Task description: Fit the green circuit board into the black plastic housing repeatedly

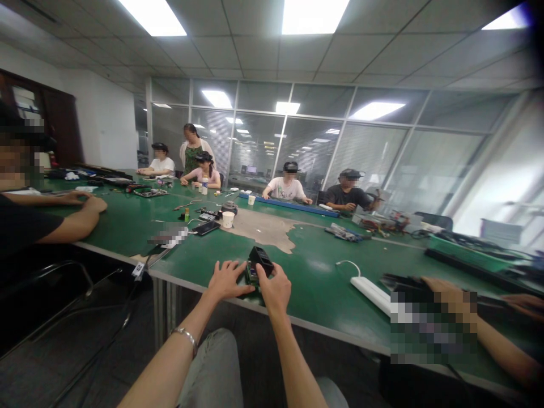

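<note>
On the green table (191, 266), near its front edge, lies a small green circuit-board piece (250, 276) with a black box-shaped part (260, 259) tilted over it. My right hand (277, 288) has its thumb and fingers closed round the black part from the right. My left hand (229, 280) rests on the tabletop just left of the board, fingers spread and thumb reaching toward the board's near edge. Whether the black part is fixed to the board I cannot tell.
Beyond my hands are a paper cup (228, 219), a black phone (207, 228) and a brown worn patch (267, 229). A white power strip (370, 294) lies to the right, close to a co-worker's hand (444, 292). Another person's arms (80, 212) rest at left.
</note>
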A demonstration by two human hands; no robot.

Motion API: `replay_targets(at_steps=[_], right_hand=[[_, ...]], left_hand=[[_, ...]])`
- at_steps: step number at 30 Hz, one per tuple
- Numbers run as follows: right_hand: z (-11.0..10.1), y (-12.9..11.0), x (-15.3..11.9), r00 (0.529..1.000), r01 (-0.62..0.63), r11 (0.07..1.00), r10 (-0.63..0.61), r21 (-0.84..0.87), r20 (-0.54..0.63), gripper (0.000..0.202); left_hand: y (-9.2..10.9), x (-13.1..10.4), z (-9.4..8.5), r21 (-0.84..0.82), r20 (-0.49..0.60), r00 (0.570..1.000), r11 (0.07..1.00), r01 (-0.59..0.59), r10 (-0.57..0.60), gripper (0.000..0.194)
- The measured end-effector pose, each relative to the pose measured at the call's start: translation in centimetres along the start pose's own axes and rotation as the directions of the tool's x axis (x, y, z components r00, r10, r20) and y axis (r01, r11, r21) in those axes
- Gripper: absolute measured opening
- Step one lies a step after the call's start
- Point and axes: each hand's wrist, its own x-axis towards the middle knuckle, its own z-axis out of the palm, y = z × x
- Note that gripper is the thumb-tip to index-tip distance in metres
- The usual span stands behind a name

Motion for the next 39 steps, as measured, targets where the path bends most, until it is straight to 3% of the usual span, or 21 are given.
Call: replay_targets(at_steps=[8, 13, 20, 25, 30, 33, 39], right_hand=[[-0.3, -1.3, 0.0, 0.996, 0.032, 0.965, -0.008, -0.261, 0.092, 0.047], [-0.1, -1.8, 0.0, 0.985, 0.064, 0.942, -0.006, -0.328, 0.174, 0.044], [0.7, -0.6, -1.4, 0.967, 0.073, 0.924, 0.027, -0.375, 0.255, 0.045], [1.2, -0.2, -1.8, 0.983, 0.070, 0.944, -0.011, -0.322, 0.181, 0.067], [1.5, 0.1, -1.8, 0.984, 0.088, 0.953, -0.037, -0.291, 0.176, 0.044], [1.4, -0.2, -1.6, 0.987, 0.086, 0.963, -0.048, -0.254, 0.153, 0.043], [0.0, 0.5, 0.0, 0.992, 0.109, 0.991, -0.113, -0.073, -0.048, 0.050]], left_hand=[[0.2, -0.1, -0.1, -0.006, -0.029, 1.000, 1.000, 0.007, -0.007, 0.092], [0.2, -0.1, 0.0, -0.006, -0.026, 0.999, 1.000, 0.022, -0.023, 0.089], [0.1, 0.0, 0.3, 0.014, -0.003, 1.000, 0.999, 0.030, -0.030, 0.097], [0.1, 0.0, 0.3, 0.019, 0.012, 1.000, 0.999, 0.028, -0.028, 0.090], [0.1, 0.1, 0.4, 0.015, -0.007, 1.000, 1.000, 0.023, -0.023, 0.090], [0.0, 0.1, 0.4, 0.010, -0.006, 1.000, 0.999, 0.030, -0.030, 0.090], [0.1, 0.1, 0.3, -0.002, -0.016, 1.000, 1.000, 0.023, -0.023, 0.096]])
